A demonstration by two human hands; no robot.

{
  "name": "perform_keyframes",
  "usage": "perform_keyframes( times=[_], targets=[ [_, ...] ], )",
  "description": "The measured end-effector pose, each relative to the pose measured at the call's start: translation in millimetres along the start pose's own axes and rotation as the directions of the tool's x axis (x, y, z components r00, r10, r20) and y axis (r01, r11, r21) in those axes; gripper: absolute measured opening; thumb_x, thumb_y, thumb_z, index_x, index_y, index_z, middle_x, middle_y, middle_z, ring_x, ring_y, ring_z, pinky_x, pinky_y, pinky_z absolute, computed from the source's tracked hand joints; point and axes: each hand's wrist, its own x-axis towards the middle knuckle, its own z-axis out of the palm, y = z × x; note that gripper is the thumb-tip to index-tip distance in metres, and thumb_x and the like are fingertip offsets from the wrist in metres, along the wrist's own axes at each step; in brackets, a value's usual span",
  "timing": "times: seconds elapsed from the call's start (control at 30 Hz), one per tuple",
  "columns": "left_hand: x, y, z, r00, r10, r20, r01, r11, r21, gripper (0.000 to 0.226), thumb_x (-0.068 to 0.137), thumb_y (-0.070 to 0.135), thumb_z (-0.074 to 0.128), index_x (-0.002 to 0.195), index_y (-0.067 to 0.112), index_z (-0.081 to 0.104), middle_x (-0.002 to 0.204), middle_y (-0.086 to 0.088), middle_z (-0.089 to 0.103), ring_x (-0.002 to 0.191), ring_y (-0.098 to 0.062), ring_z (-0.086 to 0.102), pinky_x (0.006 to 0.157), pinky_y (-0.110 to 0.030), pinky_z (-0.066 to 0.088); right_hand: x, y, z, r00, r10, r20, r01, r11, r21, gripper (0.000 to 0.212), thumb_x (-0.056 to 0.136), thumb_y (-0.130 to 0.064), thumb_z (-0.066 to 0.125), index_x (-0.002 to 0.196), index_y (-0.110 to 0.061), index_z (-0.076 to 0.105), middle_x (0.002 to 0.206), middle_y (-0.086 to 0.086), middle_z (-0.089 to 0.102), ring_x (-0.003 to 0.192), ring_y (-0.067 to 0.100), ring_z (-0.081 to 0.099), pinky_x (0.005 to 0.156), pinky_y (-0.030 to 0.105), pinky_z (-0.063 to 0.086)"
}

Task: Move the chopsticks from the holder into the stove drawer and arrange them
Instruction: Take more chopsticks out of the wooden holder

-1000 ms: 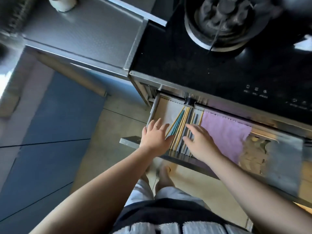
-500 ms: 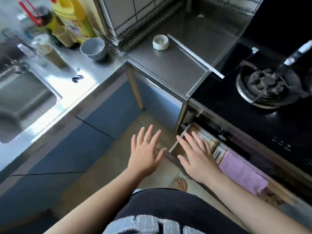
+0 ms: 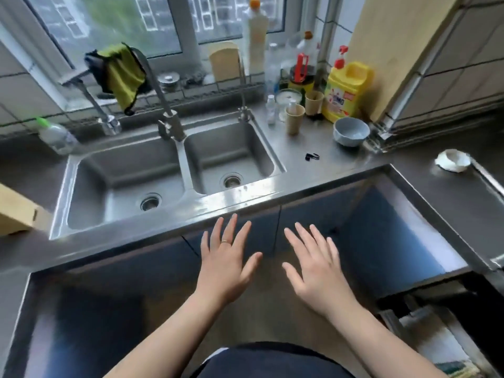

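Observation:
My left hand [image 3: 226, 260] and my right hand [image 3: 313, 264] hover side by side, palms down and fingers spread, below the front edge of the steel counter [image 3: 245, 205]. Neither holds anything. A ring sits on a left finger. The open stove drawer [image 3: 436, 342] shows only as a blurred corner at the bottom right, and no chopsticks can be made out in it. A dark container holding a red utensil [image 3: 301, 75] stands among the bottles at the back of the counter; whether it is the chopstick holder I cannot tell.
A double steel sink [image 3: 169, 173] with taps fills the middle. Bottles, paper cups, a yellow detergent jug [image 3: 346, 94] and a pale bowl [image 3: 351, 131] crowd the counter's right. A small white dish [image 3: 452, 160] sits far right. Blue cabinet doors [image 3: 395, 236] lie below.
Both hands have left the chopsticks in the drawer and lifted, fingers spread. The view has swung left and up from the stove drawer to the sink counter.

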Motion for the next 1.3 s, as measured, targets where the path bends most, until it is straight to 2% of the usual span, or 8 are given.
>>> perform_keyframes(
  times=[0.17, 0.4, 0.67, 0.83, 0.93, 1.03, 1.2, 1.3],
  targets=[
    [-24, -108, -37, 0.980, -0.188, -0.059, 0.186, 0.982, -0.037, 0.073, 0.088, 0.066, 0.023, 0.153, 0.033, 0.020, 0.164, 0.002, 0.006, 0.149, -0.024, -0.005, 0.118, -0.049, -0.003, 55, -101, 35, 0.984, -0.175, 0.046, 0.176, 0.984, -0.018, 0.067, 0.093, -0.043, 0.047, 0.152, -0.032, 0.017, 0.161, -0.005, 0.013, 0.149, 0.020, 0.002, 0.118, 0.045, 0.000],
    [-60, -212, -77, 0.902, -0.402, -0.161, 0.396, 0.916, -0.067, 0.070, 0.092, 0.063, 0.029, 0.154, 0.032, 0.017, 0.164, 0.001, 0.005, 0.149, -0.022, -0.008, 0.118, -0.049, -0.005, 112, -211, 67, 0.909, -0.389, 0.148, 0.399, 0.916, -0.039, 0.066, 0.091, -0.044, 0.048, 0.151, -0.031, 0.022, 0.161, -0.003, 0.016, 0.149, 0.024, 0.007, 0.117, 0.046, 0.005],
    [-71, -304, -104, 0.756, -0.592, -0.280, 0.574, 0.805, -0.153, 0.067, 0.092, 0.065, 0.027, 0.151, 0.033, 0.020, 0.164, 0.003, 0.006, 0.149, -0.019, -0.009, 0.118, -0.050, -0.002, 184, -311, 104, 0.785, -0.585, 0.204, 0.595, 0.804, 0.016, 0.065, 0.092, -0.042, 0.049, 0.150, -0.034, 0.022, 0.160, -0.006, 0.017, 0.149, 0.022, 0.008, 0.119, 0.046, 0.010],
    [-67, -364, -122, 0.637, -0.708, -0.306, 0.673, 0.704, -0.227, 0.068, 0.090, 0.066, 0.023, 0.151, 0.038, 0.016, 0.163, 0.006, 0.008, 0.148, -0.016, -0.007, 0.117, -0.049, 0.001, 238, -374, 124, 0.695, -0.683, 0.224, 0.690, 0.722, 0.060, 0.063, 0.095, -0.047, 0.042, 0.151, -0.036, 0.015, 0.161, -0.008, 0.010, 0.150, 0.020, 0.002, 0.119, 0.040, 0.003],
    [-62, -401, -133, 0.570, -0.767, -0.296, 0.710, 0.641, -0.292, 0.069, 0.090, 0.066, 0.023, 0.152, 0.036, 0.018, 0.163, 0.007, 0.010, 0.148, -0.014, -0.004, 0.117, -0.049, 0.007, 268, -411, 133, 0.652, -0.722, 0.233, 0.712, 0.688, 0.140, 0.063, 0.095, -0.048, 0.041, 0.150, -0.039, 0.012, 0.161, -0.011, 0.009, 0.149, 0.017, 0.002, 0.119, 0.040, 0.006],
    [-52, -441, -145, 0.495, -0.827, -0.267, 0.704, 0.562, -0.435, 0.068, 0.091, 0.063, 0.034, 0.152, 0.033, 0.022, 0.162, 0.006, 0.015, 0.147, -0.013, 0.002, 0.117, -0.045, 0.011, 298, -448, 145, 0.633, -0.735, 0.243, 0.705, 0.677, 0.210, 0.065, 0.094, -0.049, 0.041, 0.150, -0.039, 0.010, 0.161, -0.013, 0.009, 0.149, 0.013, 0.002, 0.119, 0.038, 0.010],
    [-32, -508, -166, 0.405, -0.884, -0.234, 0.619, 0.453, -0.641, 0.071, 0.090, 0.051, 0.055, 0.151, 0.028, 0.025, 0.157, 0.002, 0.028, 0.145, -0.020, 0.018, 0.116, -0.044, 0.022, 336, -503, 168, 0.674, -0.683, 0.280, 0.633, 0.730, 0.258, 0.072, 0.095, -0.046, 0.046, 0.153, -0.024, 0.010, 0.161, -0.008, 0.010, 0.149, 0.014, 0.004, 0.120, 0.038, 0.014],
    [-21, -554, -175, 0.371, -0.915, -0.158, 0.576, 0.361, -0.733, 0.077, 0.086, 0.049, 0.063, 0.150, 0.029, 0.025, 0.154, 0.002, 0.032, 0.142, -0.020, 0.025, 0.113, -0.042, 0.028, 354, -533, 184, 0.718, -0.628, 0.300, 0.559, 0.777, 0.290, 0.075, 0.095, -0.045, 0.048, 0.153, -0.018, 0.010, 0.161, -0.002, 0.013, 0.148, 0.015, 0.009, 0.118, 0.033, 0.013]
  ],
)
